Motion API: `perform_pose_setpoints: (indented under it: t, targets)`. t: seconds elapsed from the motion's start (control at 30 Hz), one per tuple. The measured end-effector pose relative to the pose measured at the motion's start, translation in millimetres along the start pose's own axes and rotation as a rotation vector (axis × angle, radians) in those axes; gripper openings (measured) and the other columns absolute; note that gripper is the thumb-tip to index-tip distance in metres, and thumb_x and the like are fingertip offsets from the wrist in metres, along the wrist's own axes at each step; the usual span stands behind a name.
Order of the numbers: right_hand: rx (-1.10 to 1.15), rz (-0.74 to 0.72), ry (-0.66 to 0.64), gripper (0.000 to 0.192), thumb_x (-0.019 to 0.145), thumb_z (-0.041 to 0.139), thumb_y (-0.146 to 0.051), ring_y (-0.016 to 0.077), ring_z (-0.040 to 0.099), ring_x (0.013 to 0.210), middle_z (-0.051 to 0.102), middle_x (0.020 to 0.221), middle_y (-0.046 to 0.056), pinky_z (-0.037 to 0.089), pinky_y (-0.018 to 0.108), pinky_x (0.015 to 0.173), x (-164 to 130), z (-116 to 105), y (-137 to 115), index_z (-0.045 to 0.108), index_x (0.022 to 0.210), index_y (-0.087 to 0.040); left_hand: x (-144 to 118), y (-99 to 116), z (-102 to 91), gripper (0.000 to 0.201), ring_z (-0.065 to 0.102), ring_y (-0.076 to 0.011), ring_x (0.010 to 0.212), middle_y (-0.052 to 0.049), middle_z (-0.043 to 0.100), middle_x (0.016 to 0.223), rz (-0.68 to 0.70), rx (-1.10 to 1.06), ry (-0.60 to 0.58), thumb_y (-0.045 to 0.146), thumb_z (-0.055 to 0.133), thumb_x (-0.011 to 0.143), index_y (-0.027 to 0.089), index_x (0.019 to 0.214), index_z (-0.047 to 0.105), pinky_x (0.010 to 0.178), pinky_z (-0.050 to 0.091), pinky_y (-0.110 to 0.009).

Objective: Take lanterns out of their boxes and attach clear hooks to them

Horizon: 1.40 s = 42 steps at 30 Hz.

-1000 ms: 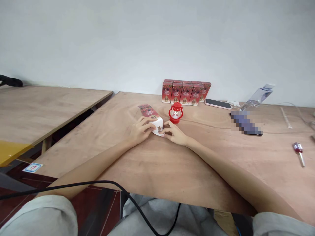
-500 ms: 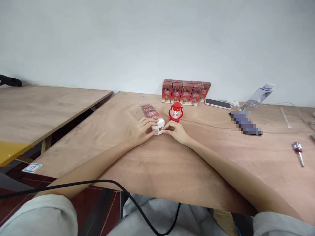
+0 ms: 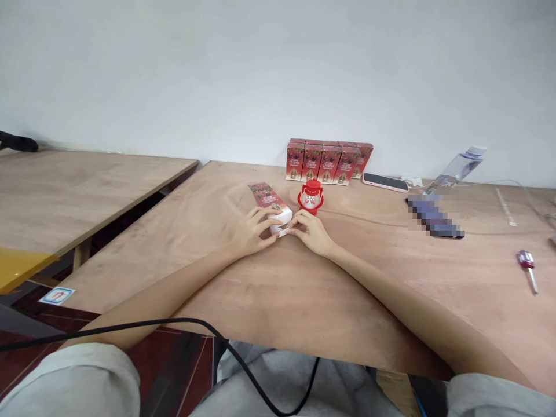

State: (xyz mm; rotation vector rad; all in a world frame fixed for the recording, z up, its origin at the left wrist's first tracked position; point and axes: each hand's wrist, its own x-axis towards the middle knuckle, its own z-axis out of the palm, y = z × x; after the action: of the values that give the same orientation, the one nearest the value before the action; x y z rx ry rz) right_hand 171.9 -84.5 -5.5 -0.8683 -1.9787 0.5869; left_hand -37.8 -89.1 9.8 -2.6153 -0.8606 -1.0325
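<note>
A small red printed carton (image 3: 268, 200) lies flat on the wooden table (image 3: 304, 289), its white open end toward me. My left hand (image 3: 249, 231) grips that near end from the left. My right hand (image 3: 310, 230) pinches the white end flap from the right with its fingertips. Just behind my right hand stands a small red toy lantern (image 3: 311, 197), upright and apart from the carton.
A row of several matching red cartons (image 3: 328, 161) stands against the wall. To the right lie a phone (image 3: 384, 182), a clear plastic bag (image 3: 456, 168), a cable and a red-handled screwdriver (image 3: 527, 267). A second table (image 3: 65, 197) stands to the left across a gap.
The white end flap, open a second ago, has been pressed in against the carton. Both hands have stayed at the carton's near end, shifting only slightly.
</note>
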Motion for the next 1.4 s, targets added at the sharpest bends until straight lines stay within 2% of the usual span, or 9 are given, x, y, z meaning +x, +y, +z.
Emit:
perform_pose_setpoints:
  t: [0.13,0.3,0.4,0.6,0.73,1.03,1.23,1.4]
  targets:
    - [-0.006,-0.008,-0.083,0.014,0.084,0.057,-0.031,0.0147,0.058,0.075,0.062,0.077,0.001,0.046,0.03,0.077,-1,-1,-5,0.056,0.076,-0.021,0,-1,-0.9,0.013,0.054,-0.0215,0.105,-0.007,0.061,0.113,-0.001,0.009,-0.004,0.026,0.06,0.078,0.021,0.09,0.063,0.086,0.049,-0.038]
    - [0.041,0.02,-0.103,0.016,0.084,0.056,-0.034,0.0145,0.059,0.076,0.063,0.079,0.001,0.047,0.029,0.075,0,0,-4,0.053,0.076,-0.02,2,1,-2.5,0.013,0.055,-0.0214,0.104,-0.008,0.061,0.112,0.009,-0.015,-0.006,0.023,0.058,0.078,0.02,0.09,0.06,0.088,0.048,-0.038]
    - [0.095,0.134,-0.071,0.021,0.08,0.058,-0.04,0.0135,0.059,0.068,0.063,0.073,0.0,0.047,0.028,0.069,1,2,1,0.053,0.076,-0.02,3,3,-2.0,0.014,0.056,-0.0212,0.103,-0.008,0.062,0.111,0.014,-0.02,0.01,0.024,0.058,0.078,0.019,0.091,0.06,0.087,0.049,-0.038]
    - [0.174,0.345,0.073,0.03,0.069,0.067,-0.045,0.0135,0.059,0.063,0.066,0.07,0.002,0.046,0.029,0.065,3,12,9,0.056,0.074,-0.018,2,2,5.1,0.01,0.056,-0.0206,0.104,-0.006,0.064,0.108,-0.034,0.011,0.033,0.025,0.056,0.083,0.019,0.089,0.062,0.085,0.05,-0.036]
    - [0.155,0.36,0.075,0.027,0.067,0.069,-0.043,0.0126,0.057,0.061,0.067,0.069,0.001,0.044,0.027,0.062,3,14,10,0.058,0.071,-0.018,1,1,8.7,0.009,0.056,-0.0198,0.102,-0.006,0.064,0.109,-0.035,0.018,0.045,0.023,0.056,0.084,0.019,0.09,0.062,0.086,0.049,-0.036]
    - [0.2,0.394,0.039,0.022,0.066,0.069,-0.039,0.0147,0.061,0.07,0.069,0.074,0.002,0.045,0.028,0.068,5,15,15,0.063,0.071,-0.018,2,2,7.2,0.01,0.057,-0.019,0.096,-0.007,0.065,0.106,-0.025,0.009,0.078,0.019,0.056,0.082,0.018,0.092,0.06,0.083,0.049,-0.035]
    - [0.165,0.446,0.112,0.019,0.067,0.069,-0.037,0.0151,0.061,0.07,0.07,0.075,0.002,0.046,0.028,0.068,5,19,15,0.063,0.07,-0.019,2,1,9.8,0.014,0.057,-0.019,0.1,-0.007,0.064,0.107,-0.043,-0.013,0.053,0.018,0.055,0.083,0.018,0.096,0.059,0.086,0.048,-0.036]
    - [0.086,0.458,0.183,0.021,0.069,0.066,-0.04,0.0149,0.061,0.07,0.069,0.075,0.001,0.044,0.028,0.069,3,21,4,0.062,0.068,-0.019,5,4,7.9,0.013,0.057,-0.0187,0.097,-0.006,0.065,0.104,-0.044,-0.003,0.047,0.017,0.053,0.083,0.018,0.094,0.059,0.084,0.049,-0.034]
